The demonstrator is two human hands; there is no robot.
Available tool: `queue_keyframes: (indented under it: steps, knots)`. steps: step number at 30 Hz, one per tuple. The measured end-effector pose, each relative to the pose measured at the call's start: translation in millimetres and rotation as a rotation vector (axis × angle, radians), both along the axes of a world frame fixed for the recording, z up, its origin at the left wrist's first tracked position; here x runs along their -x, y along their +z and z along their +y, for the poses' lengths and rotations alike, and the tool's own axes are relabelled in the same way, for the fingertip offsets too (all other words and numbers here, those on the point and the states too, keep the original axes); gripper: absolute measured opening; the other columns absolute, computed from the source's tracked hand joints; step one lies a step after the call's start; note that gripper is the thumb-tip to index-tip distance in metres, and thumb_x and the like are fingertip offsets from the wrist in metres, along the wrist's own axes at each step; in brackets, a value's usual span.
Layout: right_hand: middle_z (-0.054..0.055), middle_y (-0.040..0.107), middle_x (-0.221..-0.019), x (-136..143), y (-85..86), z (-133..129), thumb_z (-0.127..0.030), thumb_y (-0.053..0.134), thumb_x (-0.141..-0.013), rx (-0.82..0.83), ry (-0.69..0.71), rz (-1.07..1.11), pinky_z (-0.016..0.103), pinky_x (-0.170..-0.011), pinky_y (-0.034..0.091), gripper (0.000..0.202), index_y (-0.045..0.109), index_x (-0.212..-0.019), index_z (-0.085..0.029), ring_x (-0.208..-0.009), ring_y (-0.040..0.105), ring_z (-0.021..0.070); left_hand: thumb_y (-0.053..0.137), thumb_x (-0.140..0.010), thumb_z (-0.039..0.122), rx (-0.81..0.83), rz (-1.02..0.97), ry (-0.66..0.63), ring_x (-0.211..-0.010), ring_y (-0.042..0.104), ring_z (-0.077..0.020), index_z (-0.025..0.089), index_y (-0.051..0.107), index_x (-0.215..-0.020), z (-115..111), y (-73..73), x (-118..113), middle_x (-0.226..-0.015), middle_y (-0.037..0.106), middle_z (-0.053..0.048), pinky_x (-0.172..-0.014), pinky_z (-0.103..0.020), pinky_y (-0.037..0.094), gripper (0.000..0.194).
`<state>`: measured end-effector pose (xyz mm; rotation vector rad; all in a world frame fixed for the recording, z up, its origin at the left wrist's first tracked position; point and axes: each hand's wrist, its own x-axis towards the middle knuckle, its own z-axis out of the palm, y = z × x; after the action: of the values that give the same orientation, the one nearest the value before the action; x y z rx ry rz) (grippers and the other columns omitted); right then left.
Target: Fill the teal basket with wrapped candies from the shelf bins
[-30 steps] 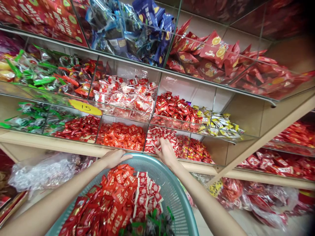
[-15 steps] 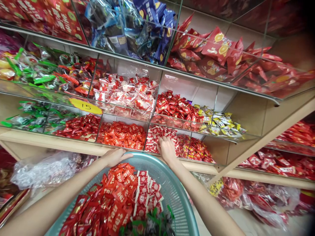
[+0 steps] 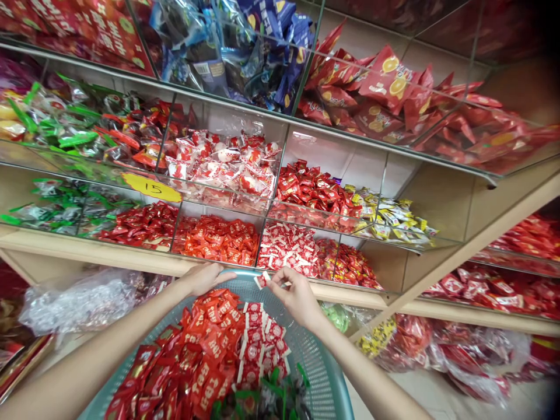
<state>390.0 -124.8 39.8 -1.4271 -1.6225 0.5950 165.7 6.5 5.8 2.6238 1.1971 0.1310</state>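
My right hand (image 3: 294, 294) pinches one small red-and-white wrapped candy (image 3: 262, 280) above the far rim of a green plastic basket (image 3: 336, 373). My left hand (image 3: 205, 279) grips that rim a little to the left, its fingertips partly hidden. Inside the basket lie orange-red candy packets (image 3: 214, 332), darker red packets (image 3: 144, 382), a group of red-and-white candies (image 3: 258, 344) and some green-tied clear packets (image 3: 266, 396). Just beyond my right hand, a shelf compartment holds a pile of matching red-and-white candies (image 3: 289, 248).
Clear dividers split the shelves into compartments of wrapped sweets, such as orange-red packets (image 3: 219, 239) and red snack bags (image 3: 387, 79). A yellow price tag (image 3: 151, 186) reads 15. The wooden shelf edge (image 3: 131, 256) runs behind the basket. Plastic bags (image 3: 79, 300) lie below it.
My right hand has come back from the red-and-white candy compartment to above the basket rim, now with one candy in its fingers. The left hand stays on the rim.
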Motion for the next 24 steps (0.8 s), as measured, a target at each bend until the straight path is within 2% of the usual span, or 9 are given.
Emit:
queue_keyframes:
  steps: [6,11,13,15,19,21,24]
  knots:
    - [-0.007,0.048,-0.049,13,-48.0,10,-0.022,0.054,-0.070,0.228,-0.106,0.121,0.020,-0.043,0.032,0.014,0.044,-0.061,-0.020,-0.041,0.044,0.0082,0.019,-0.082,0.070,-0.015,0.006,0.005,-0.068,0.063,-0.0229,0.019,0.062,-0.071,-2,1.1,0,-0.072,0.067,-0.008,-0.061,-0.028,0.041,0.068]
    - [-0.007,0.050,-0.048,18,-61.9,12,-0.017,0.049,-0.070,0.379,-0.134,0.151,0.019,-0.039,0.032,0.010,0.043,-0.063,-0.021,-0.037,0.048,0.0096,0.019,-0.082,0.071,-0.007,0.010,0.008,-0.067,0.063,-0.0222,0.020,0.062,-0.071,-1,0.0,1,-0.070,0.067,-0.008,-0.061,-0.027,0.041,0.068]
    - [-0.006,0.051,-0.049,19,-61.4,11,-0.017,0.049,-0.071,0.377,-0.149,0.081,0.020,-0.041,0.032,0.012,0.043,-0.062,-0.021,-0.040,0.047,0.0094,0.018,-0.082,0.071,-0.010,0.009,0.008,-0.069,0.063,-0.0231,0.019,0.062,-0.071,-1,-0.3,0,-0.071,0.067,-0.008,-0.062,-0.028,0.041,0.068]
    - [-0.005,0.049,-0.049,19,-57.7,7,-0.020,0.052,-0.073,0.301,-0.179,-0.077,0.020,-0.045,0.031,0.019,0.041,-0.057,-0.021,-0.044,0.045,0.0094,0.018,-0.081,0.071,-0.010,0.008,0.008,-0.071,0.064,-0.0240,0.020,0.062,-0.071,-1,-0.1,0,-0.073,0.068,-0.009,-0.063,-0.029,0.041,0.069]
    - [-0.004,0.043,-0.046,14,-37.7,3,-0.035,0.050,-0.082,0.131,-0.229,-0.369,0.023,-0.047,0.023,0.036,0.036,-0.052,-0.021,-0.045,0.037,0.0100,0.019,-0.081,0.072,0.000,0.002,0.014,-0.071,0.064,-0.0235,0.020,0.061,-0.070,-2,1.1,0,-0.073,0.068,-0.009,-0.063,-0.028,0.041,0.068]
    - [-0.004,0.044,-0.047,7,-23.0,6,-0.037,0.046,-0.086,0.063,-0.230,-0.420,0.023,-0.047,0.023,0.036,0.038,-0.055,-0.021,-0.045,0.038,0.0105,0.019,-0.081,0.072,0.015,-0.005,0.012,-0.072,0.064,-0.0234,0.020,0.061,-0.071,-2,1.5,0,-0.074,0.068,-0.008,-0.063,-0.028,0.041,0.067]
    - [-0.002,0.055,-0.061,-9,-4.3,22,-0.029,0.046,-0.087,-0.073,-0.208,-0.497,0.022,-0.054,0.030,0.021,0.048,-0.068,-0.020,-0.056,0.048,0.0127,0.019,-0.081,0.071,0.016,-0.005,0.013,-0.073,0.064,-0.0235,0.020,0.060,-0.071,-2,1.6,0,-0.074,0.068,-0.008,-0.064,-0.028,0.041,0.067]
